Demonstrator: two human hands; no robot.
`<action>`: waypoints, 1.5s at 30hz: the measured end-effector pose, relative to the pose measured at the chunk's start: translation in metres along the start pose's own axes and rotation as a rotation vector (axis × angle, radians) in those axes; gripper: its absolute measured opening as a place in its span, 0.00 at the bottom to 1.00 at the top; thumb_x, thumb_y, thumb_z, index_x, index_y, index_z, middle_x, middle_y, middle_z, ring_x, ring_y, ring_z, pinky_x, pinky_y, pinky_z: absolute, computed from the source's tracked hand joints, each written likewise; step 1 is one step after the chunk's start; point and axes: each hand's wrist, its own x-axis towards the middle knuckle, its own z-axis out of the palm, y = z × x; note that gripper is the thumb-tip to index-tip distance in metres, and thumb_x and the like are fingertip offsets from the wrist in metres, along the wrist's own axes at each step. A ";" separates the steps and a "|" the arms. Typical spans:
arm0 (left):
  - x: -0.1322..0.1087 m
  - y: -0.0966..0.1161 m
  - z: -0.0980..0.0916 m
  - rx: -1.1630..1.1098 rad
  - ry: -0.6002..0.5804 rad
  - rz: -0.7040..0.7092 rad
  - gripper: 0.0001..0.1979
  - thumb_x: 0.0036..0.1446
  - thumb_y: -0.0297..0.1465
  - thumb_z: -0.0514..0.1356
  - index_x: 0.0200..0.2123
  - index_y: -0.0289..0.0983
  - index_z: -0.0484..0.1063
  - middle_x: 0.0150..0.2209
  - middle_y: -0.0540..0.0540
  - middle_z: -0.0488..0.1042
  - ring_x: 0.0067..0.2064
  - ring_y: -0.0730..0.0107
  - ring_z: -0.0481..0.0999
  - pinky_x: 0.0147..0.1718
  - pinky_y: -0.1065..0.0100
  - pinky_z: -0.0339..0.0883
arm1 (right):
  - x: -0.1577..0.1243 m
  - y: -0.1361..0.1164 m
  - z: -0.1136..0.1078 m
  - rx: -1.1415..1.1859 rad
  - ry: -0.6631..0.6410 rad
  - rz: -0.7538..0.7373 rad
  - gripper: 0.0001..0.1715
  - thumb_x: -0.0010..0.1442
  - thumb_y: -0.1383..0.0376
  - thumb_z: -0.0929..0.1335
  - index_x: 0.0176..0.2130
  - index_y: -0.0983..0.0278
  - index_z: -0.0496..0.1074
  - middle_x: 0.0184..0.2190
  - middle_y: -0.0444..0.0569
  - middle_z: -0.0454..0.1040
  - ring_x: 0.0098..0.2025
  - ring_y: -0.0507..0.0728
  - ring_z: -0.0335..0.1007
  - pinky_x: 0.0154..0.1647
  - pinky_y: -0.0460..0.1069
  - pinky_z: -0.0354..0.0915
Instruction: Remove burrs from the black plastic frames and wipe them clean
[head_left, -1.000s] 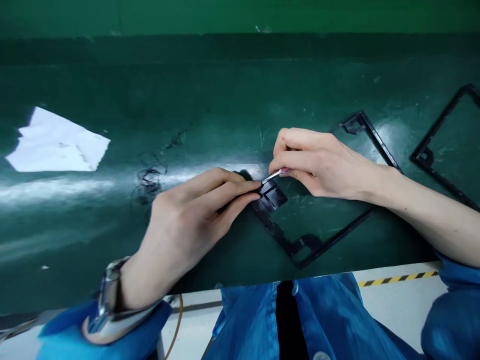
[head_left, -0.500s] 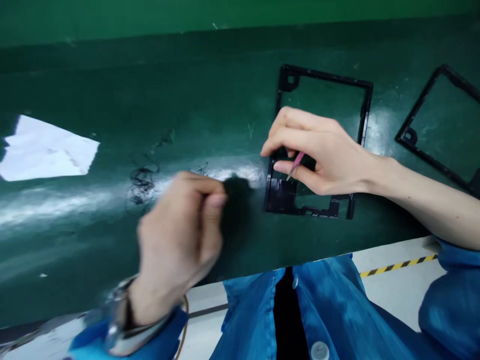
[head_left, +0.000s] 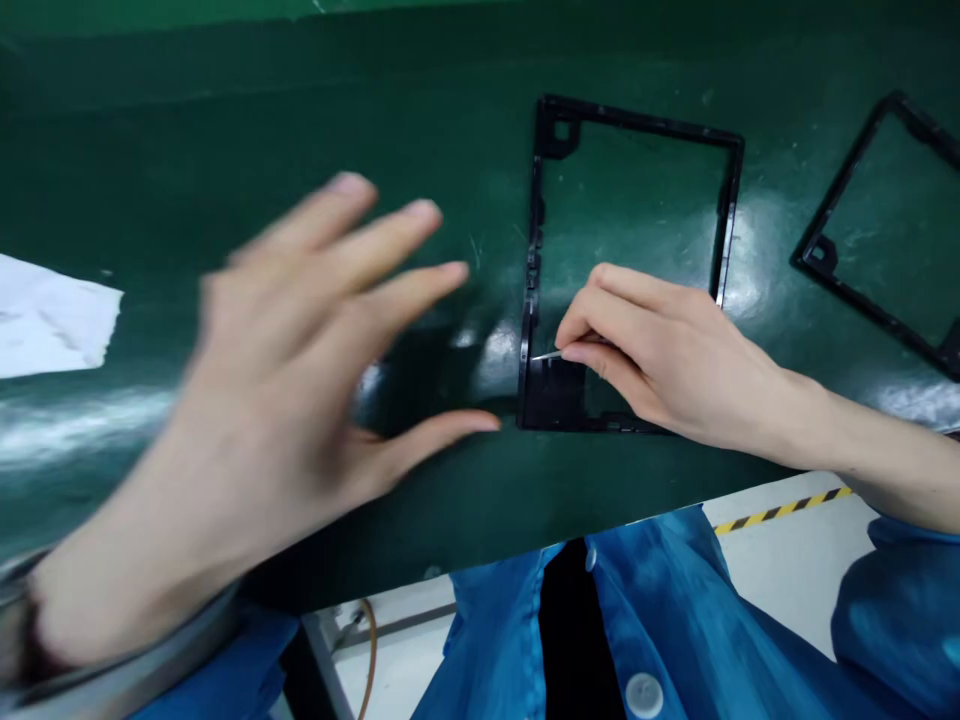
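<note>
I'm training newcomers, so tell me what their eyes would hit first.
The left hand, blurred and spread wide over the green tabletop, would probably catch the eye first. Next comes the right hand, pinching a thin metal tool by the lower left side of a black frame. A second black frame is cut off at the right edge.

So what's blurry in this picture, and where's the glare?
Head view: the left hand is blurred, the right hand crisper; head view again: white glare marks the green table on both sides of the black frame under the right hand.
</note>
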 end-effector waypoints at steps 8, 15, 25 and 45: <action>0.012 0.010 0.035 0.065 -0.072 0.378 0.42 0.76 0.56 0.64 0.82 0.44 0.59 0.83 0.38 0.65 0.86 0.46 0.59 0.85 0.37 0.57 | -0.001 -0.006 0.027 -0.194 0.107 -0.018 0.16 0.83 0.70 0.59 0.48 0.63 0.73 0.44 0.47 0.74 0.44 0.53 0.70 0.41 0.49 0.63; 0.007 0.011 0.030 0.022 -0.106 0.321 0.45 0.74 0.59 0.65 0.83 0.47 0.55 0.83 0.39 0.63 0.86 0.43 0.60 0.84 0.36 0.59 | -0.003 -0.010 0.027 -0.251 0.079 -0.034 0.23 0.81 0.72 0.56 0.48 0.62 0.77 0.43 0.47 0.75 0.44 0.52 0.72 0.32 0.48 0.51; 0.003 0.012 0.031 0.024 -0.103 0.271 0.43 0.74 0.57 0.66 0.82 0.48 0.58 0.83 0.42 0.64 0.85 0.43 0.61 0.85 0.39 0.56 | 0.001 -0.012 0.026 -0.234 0.031 -0.024 0.33 0.81 0.75 0.51 0.53 0.61 0.80 0.43 0.48 0.76 0.44 0.52 0.70 0.32 0.48 0.53; 0.002 0.005 0.032 -0.001 -0.127 0.302 0.48 0.74 0.62 0.64 0.84 0.45 0.53 0.85 0.43 0.59 0.86 0.41 0.57 0.87 0.35 0.55 | -0.005 -0.004 0.036 -0.312 0.239 -0.166 0.26 0.82 0.74 0.54 0.45 0.67 0.79 0.44 0.45 0.79 0.42 0.48 0.72 0.31 0.43 0.52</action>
